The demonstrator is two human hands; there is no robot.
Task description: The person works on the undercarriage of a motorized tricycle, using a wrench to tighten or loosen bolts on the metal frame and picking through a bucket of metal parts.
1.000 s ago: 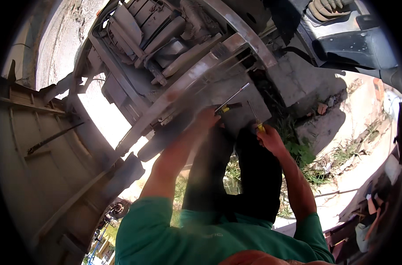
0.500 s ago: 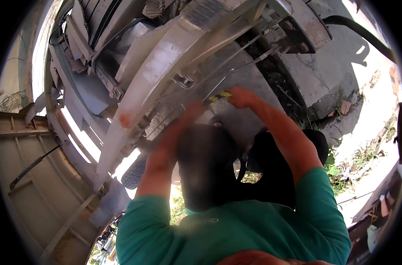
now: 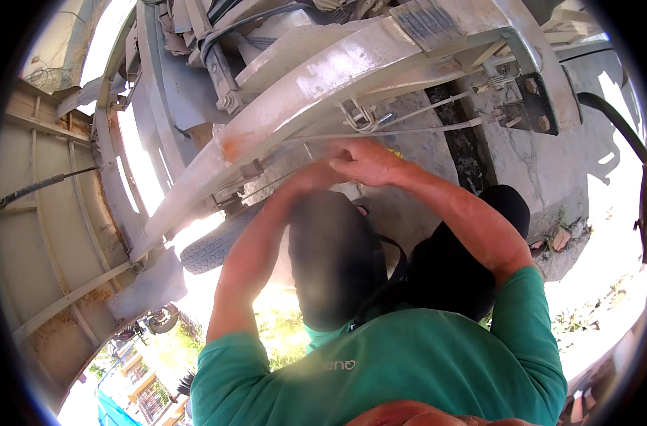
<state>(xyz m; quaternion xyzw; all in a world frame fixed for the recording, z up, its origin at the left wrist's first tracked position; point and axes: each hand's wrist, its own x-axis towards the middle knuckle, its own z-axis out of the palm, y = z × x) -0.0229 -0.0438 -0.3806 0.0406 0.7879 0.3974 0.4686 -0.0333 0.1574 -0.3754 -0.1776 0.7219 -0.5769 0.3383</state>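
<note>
Partly hidden: hands under grey beam

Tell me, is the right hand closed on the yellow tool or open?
Closed. The right hand is curled into a fist under the frame rail, with only a yellow tip showing past the knuckles. What kind of tool it is cannot be told.

Frame beam: grey painted metal, dusty, rust patch. Tyre: matt treaded rubber. Shirt: green cloth.
</note>
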